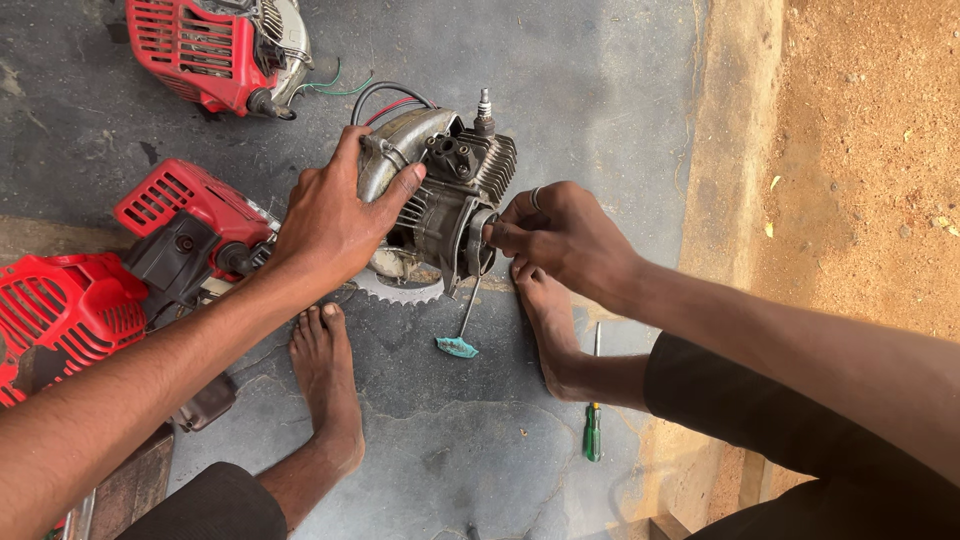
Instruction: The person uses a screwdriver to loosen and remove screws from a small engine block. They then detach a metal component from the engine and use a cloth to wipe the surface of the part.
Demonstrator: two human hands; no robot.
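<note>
Small engine (440, 190), grey metal, finned cylinder, spark plug (484, 105) standing upright at its top: sitting on the dark concrete floor (600, 80) between the person's two bare feet. Black and red wires (395, 100) are looping out from its upper housing. A toothed metal disc (395, 290) is showing beneath it, touching the floor.

Left hand (335, 215): lying over the engine's rounded grey cover, fingers (400, 185) spread and wrapping the housing, thumb hooking toward the cylinder fins.

Right hand (560, 230): at the engine's near-right face, fingers (500, 235) pressed together and pinching a small dark round part (482, 240) on that face; a ring is showing on one finger.

Thin metal tool with a teal handle (458, 345): lying on the floor just below the engine, its shaft reaching up toward the right hand.

Green-handled screwdriver (593, 425): lying on the floor beside the right foot (550, 330).

Left foot (330, 380): resting flat, just below the toothed disc.

Red slotted engine covers: one at the top left (200, 45) with a green wire trailing, two at the left (170, 210) (60, 310), near the left forearm. What is inside these casings cannot be told.

Bare earth (860, 150): lying beyond the floor's raised edge, at right.
</note>
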